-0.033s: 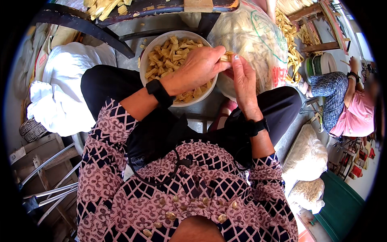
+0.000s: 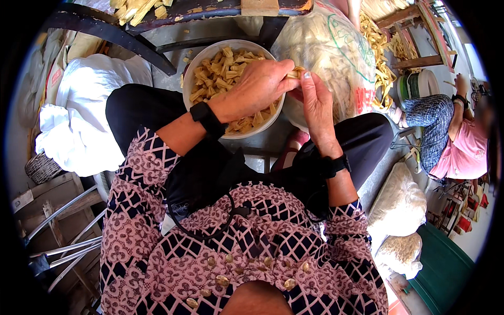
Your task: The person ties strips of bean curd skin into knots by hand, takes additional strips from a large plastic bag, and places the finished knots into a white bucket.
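Observation:
My left hand (image 2: 255, 86) reaches across the rim of a white bucket (image 2: 187, 94), its thumb and fingertips pinching a small yellow strip (image 2: 297, 72). From the right, my right hand (image 2: 317, 100) closes its fingertips on the other end of the same strip. The fingers cover most of the strip, so its full shape is hidden. Beneath my left hand the bucket holds many short yellow knotted strips (image 2: 220, 68), which look like dried bean curd knots. Close behind my right hand stands a clear plastic bag (image 2: 325, 58) filled with pale strips.
A dark worn bench (image 2: 205, 14) with yellow pieces (image 2: 137, 10) on it stands beyond the bucket. White sacks (image 2: 89, 105) lie at left, above metal tubes (image 2: 71, 252). Long yellow strips (image 2: 382, 63) hang at right, near a seated person in pink (image 2: 464, 149).

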